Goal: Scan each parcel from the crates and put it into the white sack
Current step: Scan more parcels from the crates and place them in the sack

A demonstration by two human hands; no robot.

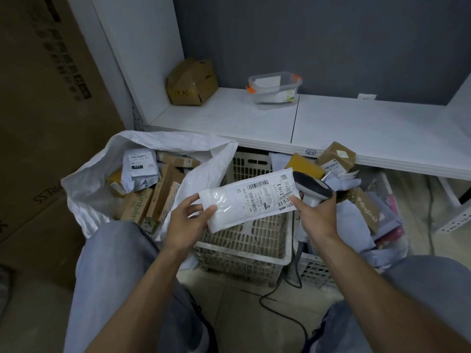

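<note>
A white padded parcel (244, 200) with a barcode label is held flat above the pale plastic crate (254, 240). My left hand (188, 220) grips its left end, thumb on top. My right hand (316, 215) holds the black-and-white barcode scanner (313, 189) by its handle, and its thumb touches the parcel's right end. The open white sack (102, 174) lies to the left with several boxes and bagged parcels inside. A second crate (316, 271) at the right is heaped with more parcels (356, 207).
A white shelf (331, 126) runs behind the crates, with a crumpled cardboard box (191, 82) and a clear plastic tub (275, 87) on it. Big cardboard cartons (43, 123) stand at the left. The scanner cable (283, 307) trails across the floor between my knees.
</note>
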